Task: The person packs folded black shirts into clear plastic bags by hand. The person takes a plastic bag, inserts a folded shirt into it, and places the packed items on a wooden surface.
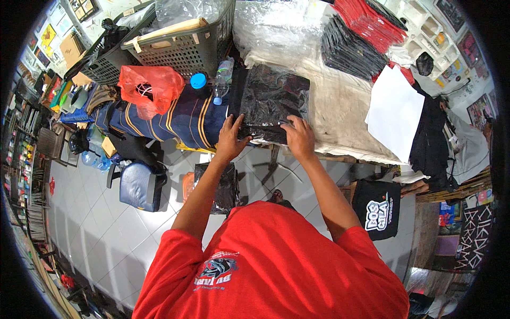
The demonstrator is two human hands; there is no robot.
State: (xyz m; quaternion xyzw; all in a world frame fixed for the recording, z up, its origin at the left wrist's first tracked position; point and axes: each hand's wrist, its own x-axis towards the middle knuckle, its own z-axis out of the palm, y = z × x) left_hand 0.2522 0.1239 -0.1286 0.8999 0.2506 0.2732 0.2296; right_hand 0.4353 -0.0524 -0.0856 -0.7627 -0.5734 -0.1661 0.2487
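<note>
In front of me, a flat black package (277, 91) with a glossy clear plastic cover lies at the near edge of the table. My left hand (230, 137) holds its near left corner, the thumb along the near edge and the fingers at the left side. My right hand (301, 137) has its fingers bent over the near right part, gripping the plastic there. A folded strip of plastic runs along the near edge between both hands. Black material (238, 89) shows along the package's left side. What lies underneath is mostly hidden.
Left are a striped dark-blue roll (159, 119), a red plastic bag (149, 89), a blue lid (198, 81), a plastic bottle (220, 89) and a grey basket (179, 50). Right lie white sheets (394, 111) and stacked black packages (352, 50). An office chair (139, 185) stands lower left.
</note>
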